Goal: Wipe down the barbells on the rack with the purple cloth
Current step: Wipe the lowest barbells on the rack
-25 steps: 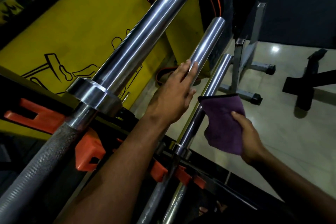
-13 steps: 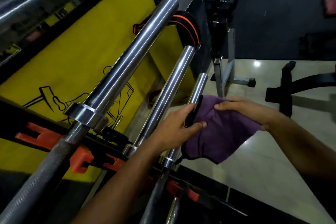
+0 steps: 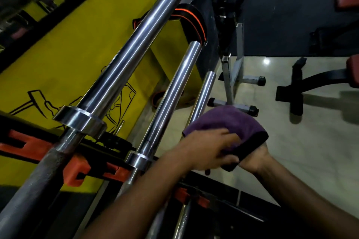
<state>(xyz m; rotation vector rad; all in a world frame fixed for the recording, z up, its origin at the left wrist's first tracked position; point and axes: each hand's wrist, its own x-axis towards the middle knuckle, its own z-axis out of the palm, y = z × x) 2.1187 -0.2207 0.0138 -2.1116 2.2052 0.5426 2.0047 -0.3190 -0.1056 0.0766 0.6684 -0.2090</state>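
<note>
Three steel barbells lie side by side on an orange and black rack [image 3: 75, 170]: a thick one [image 3: 124, 64] at left, a middle one [image 3: 174, 91], and a thin one [image 3: 204, 93] at right. The purple cloth [image 3: 229, 122] is draped over the thin bar's sleeve near its collar. My left hand [image 3: 209, 151] grips the cloth from the left side. My right hand [image 3: 254, 157] holds the cloth from below on the right, mostly hidden under its dark edge. The thin bar's lower sleeve is covered by the cloth and hands.
A yellow wall panel [image 3: 58, 54] with black drawings stands behind the rack. A grey metal stand [image 3: 233, 75] and a black bench frame [image 3: 303, 87] sit on the pale tiled floor at right. A black and orange belt [image 3: 192, 19] hangs by the bar ends.
Both hands slid the cloth down the thin bar toward its collar. My left hand moved from beside the bar onto the cloth, and my right hand dropped under it.
</note>
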